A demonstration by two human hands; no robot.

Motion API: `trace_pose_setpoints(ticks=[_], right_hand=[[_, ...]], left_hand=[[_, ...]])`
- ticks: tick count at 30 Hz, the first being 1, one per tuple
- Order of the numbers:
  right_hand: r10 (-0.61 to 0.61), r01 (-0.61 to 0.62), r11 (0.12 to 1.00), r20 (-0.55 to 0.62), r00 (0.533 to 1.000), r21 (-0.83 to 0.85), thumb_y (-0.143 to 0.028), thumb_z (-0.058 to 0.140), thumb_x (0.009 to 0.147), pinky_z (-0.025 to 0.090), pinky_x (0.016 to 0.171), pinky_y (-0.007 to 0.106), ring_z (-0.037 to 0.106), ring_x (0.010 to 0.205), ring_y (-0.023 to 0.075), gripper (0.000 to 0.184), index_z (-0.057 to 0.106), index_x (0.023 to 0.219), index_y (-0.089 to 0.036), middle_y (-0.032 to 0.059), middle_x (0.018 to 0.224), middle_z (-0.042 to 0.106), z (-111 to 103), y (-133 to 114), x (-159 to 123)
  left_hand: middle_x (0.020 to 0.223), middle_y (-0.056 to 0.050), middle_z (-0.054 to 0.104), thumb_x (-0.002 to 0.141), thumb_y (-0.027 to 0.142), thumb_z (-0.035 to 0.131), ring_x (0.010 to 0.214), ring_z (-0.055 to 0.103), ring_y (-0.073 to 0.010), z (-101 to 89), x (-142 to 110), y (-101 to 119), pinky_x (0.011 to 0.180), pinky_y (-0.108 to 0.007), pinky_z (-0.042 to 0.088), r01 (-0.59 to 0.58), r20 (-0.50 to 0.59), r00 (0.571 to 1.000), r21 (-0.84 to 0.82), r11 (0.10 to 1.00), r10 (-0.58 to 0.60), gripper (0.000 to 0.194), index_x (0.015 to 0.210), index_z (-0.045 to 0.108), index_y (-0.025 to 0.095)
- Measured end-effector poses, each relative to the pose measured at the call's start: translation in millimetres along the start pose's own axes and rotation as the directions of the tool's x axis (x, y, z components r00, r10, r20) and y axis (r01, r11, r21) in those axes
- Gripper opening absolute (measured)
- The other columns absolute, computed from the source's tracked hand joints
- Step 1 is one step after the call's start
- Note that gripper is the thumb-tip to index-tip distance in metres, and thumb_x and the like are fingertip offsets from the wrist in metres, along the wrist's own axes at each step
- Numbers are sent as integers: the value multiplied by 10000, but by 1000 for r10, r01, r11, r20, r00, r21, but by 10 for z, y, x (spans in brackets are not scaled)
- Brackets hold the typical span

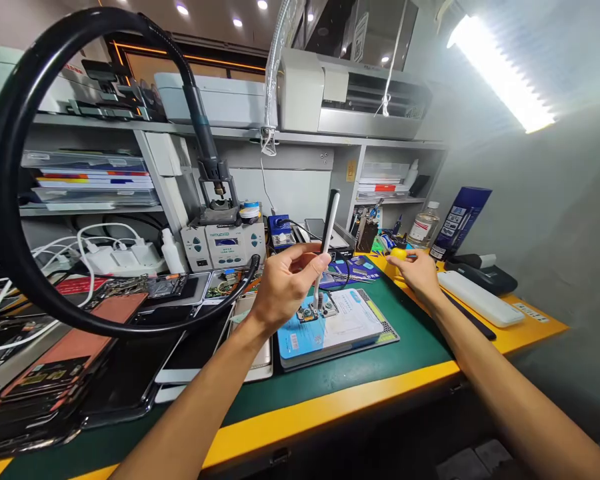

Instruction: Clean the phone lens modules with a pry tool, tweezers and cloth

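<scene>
My left hand (285, 283) is closed around a slim white and black pen-like tool (327, 233), held upright with its tip down over a small circuit part (316, 309). That part lies on a blue and white sheet (350, 320) on the green mat (330, 373). My right hand (420, 270) reaches to the back right of the bench and pinches a small yellow object (399, 253).
A rework station (223, 243) with a black hose (10, 167) looping at left stands behind. Stacked phones and screens (80, 360) crowd the left. A bottle (423, 227), blue box (461, 217), white case (480, 298) and black device (480, 270) sit at right. The yellow bench edge (360, 400) runs in front.
</scene>
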State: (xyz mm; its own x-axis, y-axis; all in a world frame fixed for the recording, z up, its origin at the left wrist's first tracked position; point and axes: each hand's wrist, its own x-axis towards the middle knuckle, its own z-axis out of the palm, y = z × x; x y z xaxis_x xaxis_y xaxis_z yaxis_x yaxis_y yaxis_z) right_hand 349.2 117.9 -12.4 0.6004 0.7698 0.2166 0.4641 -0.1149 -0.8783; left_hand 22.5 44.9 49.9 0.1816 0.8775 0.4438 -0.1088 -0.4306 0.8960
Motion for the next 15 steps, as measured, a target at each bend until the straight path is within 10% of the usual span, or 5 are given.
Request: trace_pose_setpoints(ticks=[8, 15], right_hand=[[-26, 19, 961, -19, 999, -277, -376, 675, 990, 591, 925, 467, 680, 1111, 264, 374, 643, 1304, -175, 99, 1318, 660, 47, -149, 366], [-104, 52, 953, -161, 981, -299, -382, 682, 982, 562, 967, 498, 661, 1150, 269, 376, 640, 1298, -182, 101, 1330, 651, 101, -225, 151]], left_hand=[[810, -25, 704, 841, 416, 781, 696, 591, -132, 2, 17, -43, 652, -271, 479, 1, 5, 1000, 9, 1000, -1, 371, 1079, 759, 132], [810, -27, 705, 817, 416, 795, 694, 585, -135, -42, 26, -51, 639, -268, 468, -5, 9, 1000, 21, 1000, 5, 355, 1044, 771, 144]])
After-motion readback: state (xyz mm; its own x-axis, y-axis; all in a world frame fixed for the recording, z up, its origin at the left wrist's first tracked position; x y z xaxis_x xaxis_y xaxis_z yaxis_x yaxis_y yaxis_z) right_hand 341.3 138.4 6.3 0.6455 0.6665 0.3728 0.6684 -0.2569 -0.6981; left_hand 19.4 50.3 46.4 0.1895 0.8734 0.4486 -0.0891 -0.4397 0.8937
